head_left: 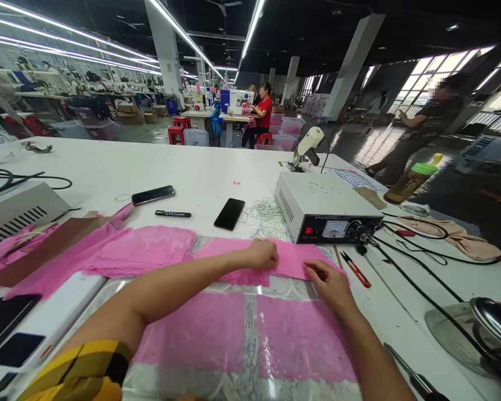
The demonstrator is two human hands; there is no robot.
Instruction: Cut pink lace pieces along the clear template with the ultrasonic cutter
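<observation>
A pink fabric piece (292,257) lies stretched between my two hands, over a clear plastic sheet with white patterns (250,334). My left hand (262,254) is closed on its left part, the fingertips partly hidden. At the right end my right hand (329,283) pinches the edge between thumb and fingers. Beneath and left of my left hand lies more pink fabric (229,248). Further left sits a stack of scallop-edged pink pieces (144,248). Closer to me, two pink panels show, one on the left (204,328) and one on the right (303,337).
Right of the fabric stand a grey control box (329,203) with cables and orange thread snips (356,270). Behind lie a black phone (229,214), a marker (172,214) and tangled thread (269,216). A glass jar (455,334) stands at right. People are further back.
</observation>
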